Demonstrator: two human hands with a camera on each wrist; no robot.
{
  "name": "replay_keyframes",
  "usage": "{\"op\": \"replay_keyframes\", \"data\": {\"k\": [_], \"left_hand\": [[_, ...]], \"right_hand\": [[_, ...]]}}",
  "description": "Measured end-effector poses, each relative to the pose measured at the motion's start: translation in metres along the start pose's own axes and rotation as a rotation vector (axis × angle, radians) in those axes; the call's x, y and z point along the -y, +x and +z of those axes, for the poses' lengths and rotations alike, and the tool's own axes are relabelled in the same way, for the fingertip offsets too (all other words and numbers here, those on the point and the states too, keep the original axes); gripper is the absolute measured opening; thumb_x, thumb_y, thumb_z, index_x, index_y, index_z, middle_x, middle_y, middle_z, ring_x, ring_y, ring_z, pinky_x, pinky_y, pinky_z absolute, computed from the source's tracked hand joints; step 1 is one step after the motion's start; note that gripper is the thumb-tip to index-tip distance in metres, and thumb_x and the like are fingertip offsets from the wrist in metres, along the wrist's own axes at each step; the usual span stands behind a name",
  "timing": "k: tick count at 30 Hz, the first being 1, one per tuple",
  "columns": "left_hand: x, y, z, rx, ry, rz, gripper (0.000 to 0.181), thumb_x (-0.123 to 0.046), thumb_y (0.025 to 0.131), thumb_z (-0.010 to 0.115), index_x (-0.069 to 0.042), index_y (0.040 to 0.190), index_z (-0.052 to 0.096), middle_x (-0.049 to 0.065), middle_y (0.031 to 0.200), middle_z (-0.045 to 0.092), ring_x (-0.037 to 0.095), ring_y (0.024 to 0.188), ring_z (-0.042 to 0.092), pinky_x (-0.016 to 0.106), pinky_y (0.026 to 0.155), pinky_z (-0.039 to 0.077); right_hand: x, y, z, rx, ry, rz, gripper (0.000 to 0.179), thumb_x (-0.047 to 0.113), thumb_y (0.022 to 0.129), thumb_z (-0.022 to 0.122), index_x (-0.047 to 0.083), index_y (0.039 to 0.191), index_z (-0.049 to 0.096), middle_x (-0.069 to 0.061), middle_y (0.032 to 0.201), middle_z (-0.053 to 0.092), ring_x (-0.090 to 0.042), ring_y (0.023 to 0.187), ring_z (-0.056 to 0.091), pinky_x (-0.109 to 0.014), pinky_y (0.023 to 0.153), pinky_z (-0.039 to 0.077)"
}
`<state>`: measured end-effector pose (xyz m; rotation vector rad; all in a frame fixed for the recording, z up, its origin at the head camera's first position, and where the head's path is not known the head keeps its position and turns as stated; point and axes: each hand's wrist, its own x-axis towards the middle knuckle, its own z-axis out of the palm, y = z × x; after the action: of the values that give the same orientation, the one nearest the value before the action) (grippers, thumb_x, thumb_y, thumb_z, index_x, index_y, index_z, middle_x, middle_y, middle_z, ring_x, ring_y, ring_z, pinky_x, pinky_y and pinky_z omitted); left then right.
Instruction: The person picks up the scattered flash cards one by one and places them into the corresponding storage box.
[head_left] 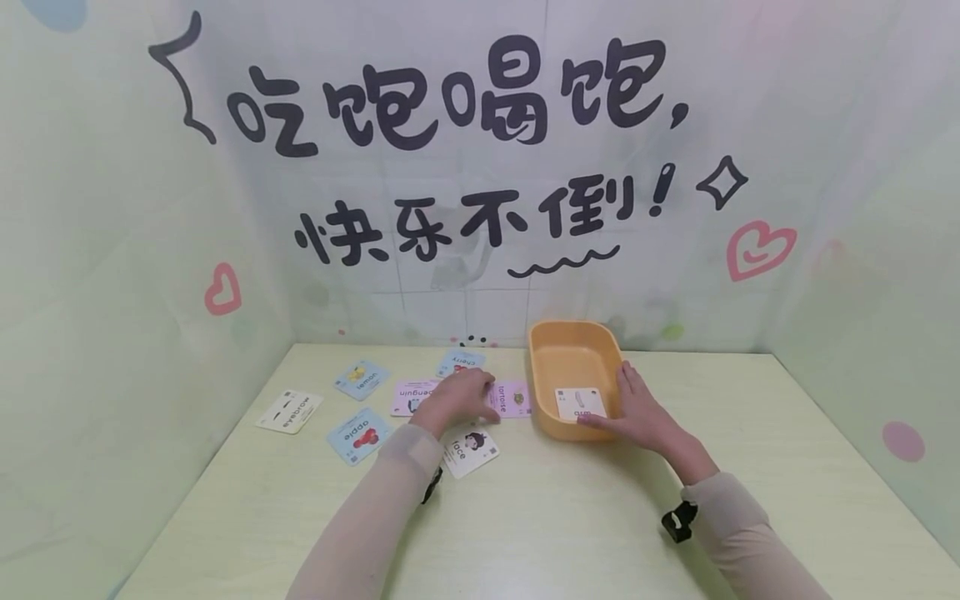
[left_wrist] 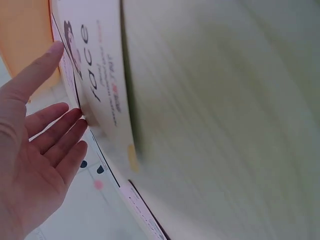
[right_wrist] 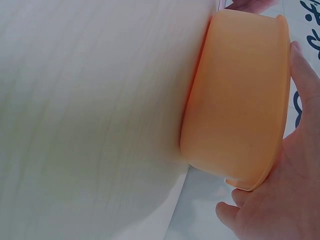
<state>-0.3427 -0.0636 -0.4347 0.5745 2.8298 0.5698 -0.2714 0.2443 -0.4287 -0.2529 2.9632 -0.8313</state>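
My left hand (head_left: 457,398) is over the cards, its thumb and fingers spread apart with nothing visible between them. Its fingertips come to the edge of the purple tortoise card (head_left: 513,400); whether they touch it I cannot tell. Just in front lies the white face card (head_left: 472,452), seen large in the left wrist view (left_wrist: 102,85). At the near right corner of the orange plastic basket (head_left: 573,332), my right hand (head_left: 641,417) holds the rim, thumb over the front edge and fingers along the right side. Inside the basket lies a white arm card (head_left: 579,402).
Left of the hands lie a lemon card (head_left: 362,380), an apple card (head_left: 360,436) and an eyebrow card (head_left: 289,412). A penguin card (head_left: 408,398) is partly behind the left hand, with a cherry card (head_left: 460,362) farther back. A printed wall sheet (head_left: 465,300) borders the table.
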Motion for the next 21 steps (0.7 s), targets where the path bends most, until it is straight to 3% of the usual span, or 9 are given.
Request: {"op": "replay_keyframes", "data": {"k": [7, 17, 21], "left_hand": [[-0.0017, -0.0011, -0.0012, 0.001, 0.031, -0.002, 0.073, -0.033, 0.075, 0.086, -0.013, 0.139, 0.057, 0.001, 0.118, 0.065, 0.014, 0.093, 0.059, 0.037, 0.099, 0.051], [-0.0052, -0.0014, -0.0042, 0.01, 0.076, 0.02, 0.07, -0.032, 0.077, 0.085, -0.014, 0.138, 0.057, 0.001, 0.121, 0.064, 0.016, 0.104, 0.06, 0.039, 0.104, 0.049], [-0.0066, 0.0003, -0.0045, 0.013, 0.075, 0.027, 0.065, -0.03, 0.075, 0.086, -0.015, 0.133, 0.06, -0.001, 0.114, 0.065, 0.015, 0.098, 0.06, 0.038, 0.099, 0.051]], "right_hand": [[-0.0006, -0.0002, 0.0004, 0.002, -0.002, 0.012, 0.128, 0.067, 0.08, 0.068, -0.013, 0.153, 0.0, -0.032, 0.163, -0.003, -0.05, 0.151, 0.004, -0.063, 0.122, 0.017], [-0.0012, 0.0003, 0.0, -0.008, -0.009, 0.004, 0.128, 0.067, 0.081, 0.068, -0.014, 0.153, 0.001, -0.033, 0.163, -0.002, -0.051, 0.151, 0.005, -0.063, 0.122, 0.016], [-0.0015, 0.0, 0.0, -0.008, -0.006, 0.009, 0.129, 0.067, 0.08, 0.069, -0.014, 0.153, 0.0, -0.033, 0.163, -0.003, -0.051, 0.151, 0.005, -0.064, 0.122, 0.016]]}}
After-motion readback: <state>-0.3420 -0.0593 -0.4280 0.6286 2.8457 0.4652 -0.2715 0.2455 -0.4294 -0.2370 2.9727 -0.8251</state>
